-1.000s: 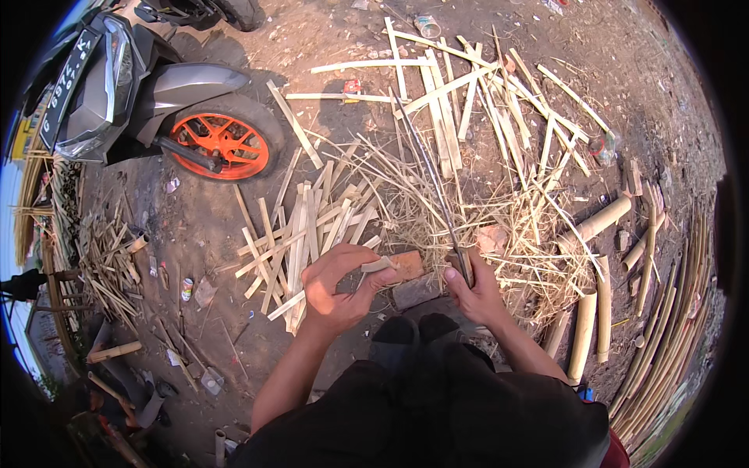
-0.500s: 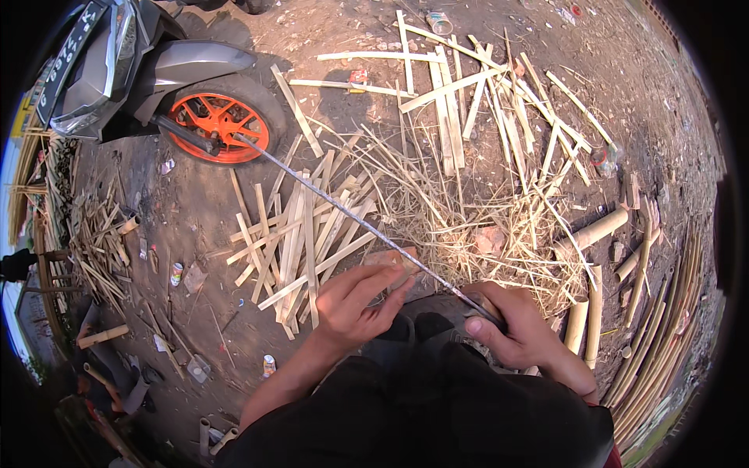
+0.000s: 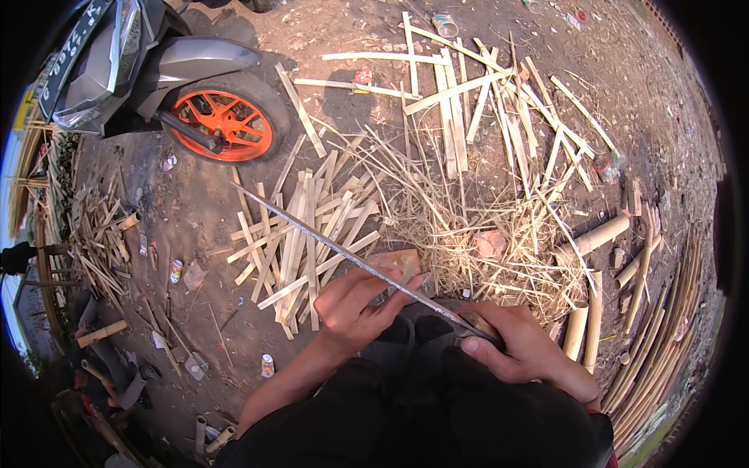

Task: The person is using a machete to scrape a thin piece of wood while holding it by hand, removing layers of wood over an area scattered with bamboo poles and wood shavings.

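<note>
Two hands on one long thin bamboo strip (image 3: 312, 232). Right hand (image 3: 515, 343) fisted around its near end, with a dark handle in the same grip. Left hand (image 3: 360, 306) pinches the strip just up from that grip. Strip runs up-left, free end over the split bamboo slats (image 3: 300, 234), pointing toward the scooter's orange wheel (image 3: 226, 125).

Scooter wheel (image 3: 226, 125) far left, split strips (image 3: 300, 234) ahead, bamboo poles (image 3: 663, 312) right
</note>
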The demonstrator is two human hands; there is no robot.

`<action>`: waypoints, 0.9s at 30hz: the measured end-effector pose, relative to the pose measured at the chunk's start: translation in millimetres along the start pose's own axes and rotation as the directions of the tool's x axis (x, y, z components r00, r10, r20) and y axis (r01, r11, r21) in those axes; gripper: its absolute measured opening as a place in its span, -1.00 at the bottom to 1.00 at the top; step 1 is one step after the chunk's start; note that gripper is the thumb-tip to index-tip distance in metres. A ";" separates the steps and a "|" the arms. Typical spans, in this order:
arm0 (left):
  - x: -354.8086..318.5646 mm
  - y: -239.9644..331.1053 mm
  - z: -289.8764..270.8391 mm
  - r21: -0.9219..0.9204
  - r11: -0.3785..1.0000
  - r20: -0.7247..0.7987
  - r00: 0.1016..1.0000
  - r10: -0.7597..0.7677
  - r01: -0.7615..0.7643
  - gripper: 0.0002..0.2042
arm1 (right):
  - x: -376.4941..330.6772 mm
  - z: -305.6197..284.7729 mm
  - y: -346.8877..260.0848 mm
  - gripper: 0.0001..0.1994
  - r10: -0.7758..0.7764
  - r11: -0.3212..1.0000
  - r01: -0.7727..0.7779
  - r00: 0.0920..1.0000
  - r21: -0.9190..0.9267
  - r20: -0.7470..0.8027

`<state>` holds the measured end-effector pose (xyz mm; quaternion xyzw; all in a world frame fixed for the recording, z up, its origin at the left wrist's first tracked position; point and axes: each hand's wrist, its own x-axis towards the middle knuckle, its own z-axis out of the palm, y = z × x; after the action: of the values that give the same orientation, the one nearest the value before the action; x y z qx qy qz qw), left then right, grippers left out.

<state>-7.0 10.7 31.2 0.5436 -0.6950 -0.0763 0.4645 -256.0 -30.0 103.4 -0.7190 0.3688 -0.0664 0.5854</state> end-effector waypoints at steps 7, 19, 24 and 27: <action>2.5 5.4 3.1 -0.007 1.000 0.009 1.000 -0.015 0.015 -0.73 | -3.9 -1.1 1.4 -0.61 0.050 0.999 -0.050 0.999 0.001 0.017; 5.5 7.0 6.6 -0.001 0.999 0.014 0.999 0.046 -0.046 -0.68 | -11.9 1.3 4.9 -0.62 0.015 1.000 -0.014 0.999 0.021 -0.035; 6.2 9.7 7.4 -0.021 0.999 0.028 0.999 0.047 -0.046 -0.68 | -15.9 3.7 8.1 -0.63 -0.003 0.999 0.006 0.998 0.035 -0.067; 4.1 8.9 8.1 -0.031 0.998 0.018 0.998 0.053 -0.052 -0.68 | -17.3 3.2 7.7 -0.62 0.005 1.000 -0.004 0.998 0.022 -0.060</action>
<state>-18.9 7.7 34.5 0.5174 -0.7121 -0.0798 0.4678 -270.3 -17.3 101.4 -0.7095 0.3871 -0.0908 0.5818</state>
